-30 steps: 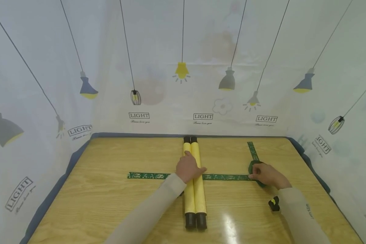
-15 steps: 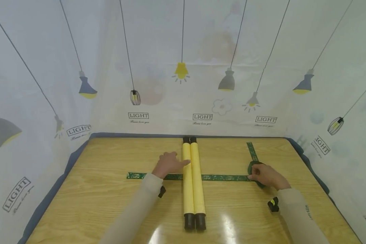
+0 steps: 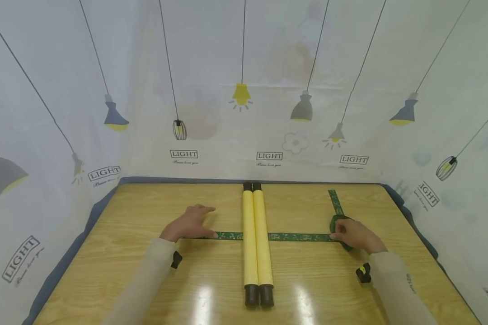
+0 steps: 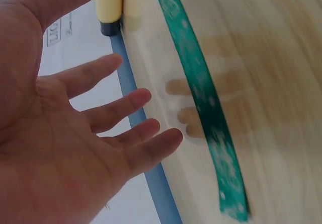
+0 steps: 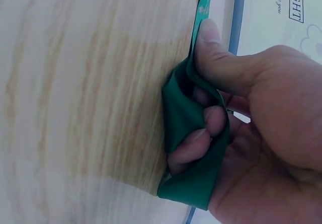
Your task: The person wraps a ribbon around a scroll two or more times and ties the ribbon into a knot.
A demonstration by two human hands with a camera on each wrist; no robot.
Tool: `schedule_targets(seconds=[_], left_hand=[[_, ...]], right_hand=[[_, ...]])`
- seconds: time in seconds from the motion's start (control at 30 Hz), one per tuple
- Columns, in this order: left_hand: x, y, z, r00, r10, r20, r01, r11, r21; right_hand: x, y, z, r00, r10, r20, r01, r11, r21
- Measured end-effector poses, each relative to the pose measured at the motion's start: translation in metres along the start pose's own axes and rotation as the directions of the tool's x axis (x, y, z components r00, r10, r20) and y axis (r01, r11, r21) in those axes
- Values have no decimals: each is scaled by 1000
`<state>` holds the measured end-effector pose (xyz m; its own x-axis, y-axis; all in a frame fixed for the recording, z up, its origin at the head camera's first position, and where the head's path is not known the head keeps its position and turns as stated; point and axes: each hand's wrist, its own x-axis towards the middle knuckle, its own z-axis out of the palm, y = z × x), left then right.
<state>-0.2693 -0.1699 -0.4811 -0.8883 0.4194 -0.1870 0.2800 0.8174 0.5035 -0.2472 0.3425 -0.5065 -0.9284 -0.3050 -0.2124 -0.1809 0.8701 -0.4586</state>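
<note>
Two yellow tubes (image 3: 255, 239) with black end caps lie side by side across a green patterned ribbon (image 3: 297, 237) on the wooden table. My left hand (image 3: 191, 222) hovers over the ribbon's left stretch, fingers spread and holding nothing. In the left wrist view the hand's palm (image 4: 60, 133) shows beside the ribbon's cut end (image 4: 234, 204), apart from it. On the right, my right hand (image 3: 355, 234) grips bunched folds of the same ribbon. The right wrist view shows the thumb pressing the ribbon (image 5: 186, 108) and its loops wrapped about the curled fingers.
The wooden table (image 3: 154, 289) is bordered at the back by a blue edge (image 3: 187, 180). A white sheet (image 3: 211, 54) printed with lamps hangs around three sides. The ribbon's other stretch (image 3: 335, 201) runs toward the back right.
My left hand has let go of the yellow tubes and moved left to above the ribbon's left stretch. The right hand stays in place with the ribbon. The tubes lie still.
</note>
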Motion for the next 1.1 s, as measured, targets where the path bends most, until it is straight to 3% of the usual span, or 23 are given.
schedule_targets(seconds=[0.1,0.23,0.4,0.57,0.8,0.97,1.1], left_hand=[[-9,-12,-3,1000,2,-11,-2,999,35],[-18,-22,-2,998,-42,-44,45,997,68],[-26,-23,-1,992,-108,-65,105,993,-50],[-28,-23,2,989,-142,-33,135,980,-149],[-28,-32,6,996,-92,-8,92,994,-53],[-30,-38,3,993,-117,-22,114,987,-112],[-36,-49,-3,993,-96,-70,85,986,-146]], right_hand=[[-1,0,1,1000,2,-4,-2,1000,2],[-3,-2,3,1000,6,-6,-6,1000,19],[-6,-3,3,1000,5,-17,-4,1000,22],[-8,-2,5,1000,29,-8,-29,999,35],[-5,4,6,999,-4,-34,5,999,34],[1,12,5,998,-29,-50,30,999,33],[1,16,4,999,-44,-22,46,997,56]])
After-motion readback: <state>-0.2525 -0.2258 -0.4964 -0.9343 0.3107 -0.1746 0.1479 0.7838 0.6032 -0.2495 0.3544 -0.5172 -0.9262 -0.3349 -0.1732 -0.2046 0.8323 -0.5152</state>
